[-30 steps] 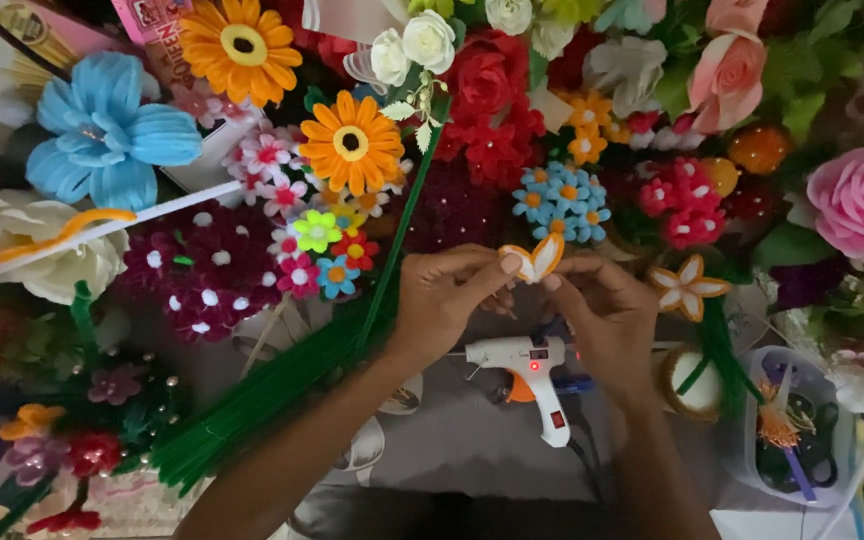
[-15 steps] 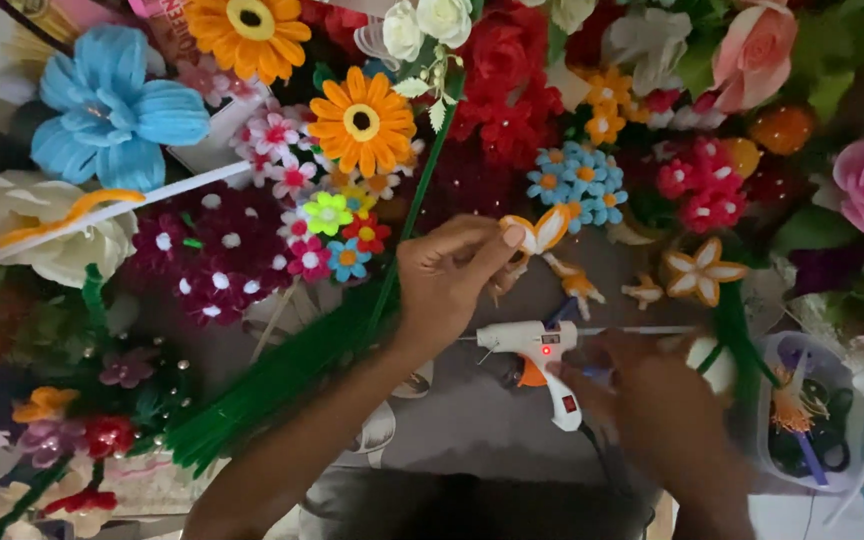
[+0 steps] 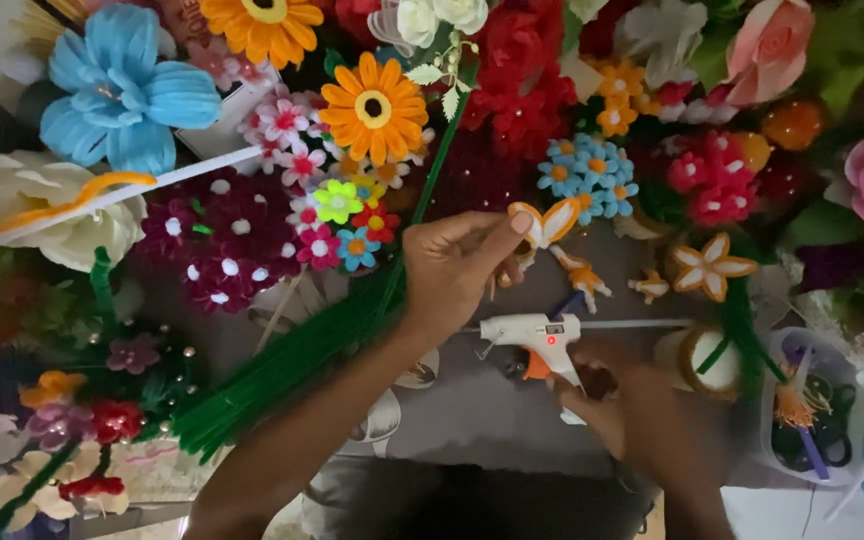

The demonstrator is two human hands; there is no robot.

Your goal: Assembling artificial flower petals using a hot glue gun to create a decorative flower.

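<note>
While the left side of the counter lies crowded with finished craft flowers, among them a big blue flower and a bundle of green pipe cleaners slanting up toward an orange daisy, the work itself sits nearer the middle. The left hand holds up a small orange-and-white petal piece, its fingers pinched together on the lower end of it. A second ago both hands met on that piece; now the right hand has let go and dropped to the white glue gun lying just below, so the petal hangs from the left hand alone. The right hand is blurred; its fingers touch the gun's handle, but I cannot tell whether they have closed around it. Further right lie an orange-and-white star flower and a clear plastic tub.
</note>
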